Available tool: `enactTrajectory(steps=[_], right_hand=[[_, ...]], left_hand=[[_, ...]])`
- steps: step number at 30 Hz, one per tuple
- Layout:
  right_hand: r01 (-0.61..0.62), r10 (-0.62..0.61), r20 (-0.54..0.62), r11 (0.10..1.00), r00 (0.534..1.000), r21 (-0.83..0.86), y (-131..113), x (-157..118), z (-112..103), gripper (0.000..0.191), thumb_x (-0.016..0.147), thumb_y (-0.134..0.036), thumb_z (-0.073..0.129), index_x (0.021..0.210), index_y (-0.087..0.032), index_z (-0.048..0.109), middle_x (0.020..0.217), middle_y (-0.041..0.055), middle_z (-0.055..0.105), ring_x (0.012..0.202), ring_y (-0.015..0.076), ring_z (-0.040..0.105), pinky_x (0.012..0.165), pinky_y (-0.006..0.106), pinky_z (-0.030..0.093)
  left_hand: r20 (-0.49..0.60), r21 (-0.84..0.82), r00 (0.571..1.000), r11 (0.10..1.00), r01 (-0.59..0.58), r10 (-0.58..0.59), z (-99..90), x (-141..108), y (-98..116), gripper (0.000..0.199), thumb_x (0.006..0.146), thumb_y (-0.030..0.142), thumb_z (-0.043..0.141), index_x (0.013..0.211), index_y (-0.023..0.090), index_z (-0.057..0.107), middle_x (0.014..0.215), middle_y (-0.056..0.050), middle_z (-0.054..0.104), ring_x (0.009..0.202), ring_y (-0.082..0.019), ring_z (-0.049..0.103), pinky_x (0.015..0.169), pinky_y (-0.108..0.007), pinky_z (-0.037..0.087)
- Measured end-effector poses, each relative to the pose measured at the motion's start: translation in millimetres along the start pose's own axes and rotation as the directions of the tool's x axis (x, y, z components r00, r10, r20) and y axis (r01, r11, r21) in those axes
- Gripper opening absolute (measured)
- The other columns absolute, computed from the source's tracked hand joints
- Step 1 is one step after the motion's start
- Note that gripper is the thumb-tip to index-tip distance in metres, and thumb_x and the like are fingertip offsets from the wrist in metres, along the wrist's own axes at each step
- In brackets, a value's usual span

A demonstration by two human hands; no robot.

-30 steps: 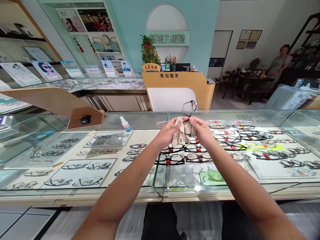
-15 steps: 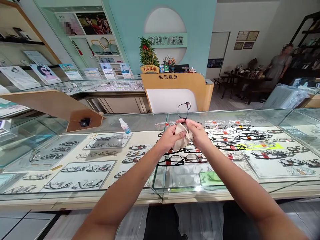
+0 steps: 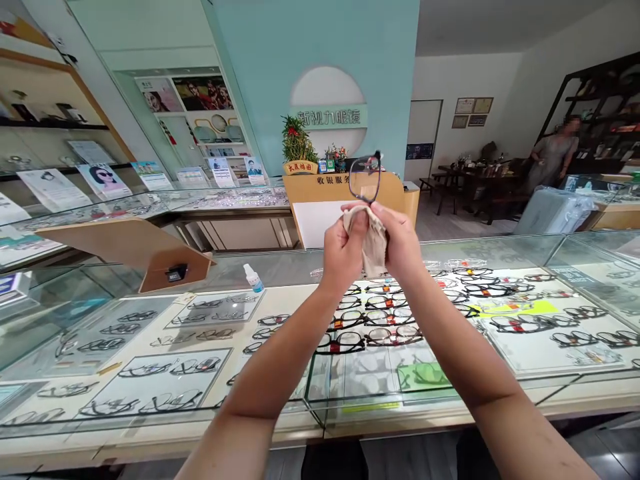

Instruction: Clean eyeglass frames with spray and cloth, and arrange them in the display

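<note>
1. Gripping a beige cloth (image 3: 374, 250) between your closed left hand (image 3: 344, 252) and closed right hand (image 3: 399, 245), you hold both hands close together, above the glass case (image 3: 285, 265).
2. The glasses (image 3: 364, 179) with dark frame stand upright above your hands and over the case. Their lower part goes down into the cloth, and you cannot tell which hand carries them.
3. The cloth hangs down from your fingers a little, toward the case.
4. Inside the case, right under your hands, many dark frames (image 3: 370, 320) lie in rows.
5. On top of the case, left of your hands, stands a small spray bottle (image 3: 254, 280) with white cap.
6. Behind the case is a cashier desk (image 3: 385, 190). Farther behind the case, on the right side, a person (image 3: 553, 157) stands near a dark table (image 3: 475, 175).
</note>
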State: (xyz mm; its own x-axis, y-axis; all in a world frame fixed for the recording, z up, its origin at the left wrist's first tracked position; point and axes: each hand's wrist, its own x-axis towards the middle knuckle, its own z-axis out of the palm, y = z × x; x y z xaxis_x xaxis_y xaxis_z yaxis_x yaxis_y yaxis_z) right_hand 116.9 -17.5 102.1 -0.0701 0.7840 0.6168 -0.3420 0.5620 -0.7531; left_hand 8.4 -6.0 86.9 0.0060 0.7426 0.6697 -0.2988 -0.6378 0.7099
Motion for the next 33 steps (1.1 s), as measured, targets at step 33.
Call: enactTrajectory(steps=[33], right_hand=[[-0.035,0.093,-0.193,0.958,0.977,0.283,9.8,25.5,2.0,0.030,0.092,-0.055,0.074,0.097,-0.026,0.080,0.115,0.0062,0.085,0.118,0.0270,0.078,0.105,0.041,0.061]], left_hand=[[0.293,-0.060,0.946,0.984,0.166,-0.142,-15.9,28.9,-8.2,0.055,0.080,0.050,0.100,0.119,0.018,0.078,0.102,-0.006,0.078,0.087,-0.018,0.071,0.079,-0.027,0.059]])
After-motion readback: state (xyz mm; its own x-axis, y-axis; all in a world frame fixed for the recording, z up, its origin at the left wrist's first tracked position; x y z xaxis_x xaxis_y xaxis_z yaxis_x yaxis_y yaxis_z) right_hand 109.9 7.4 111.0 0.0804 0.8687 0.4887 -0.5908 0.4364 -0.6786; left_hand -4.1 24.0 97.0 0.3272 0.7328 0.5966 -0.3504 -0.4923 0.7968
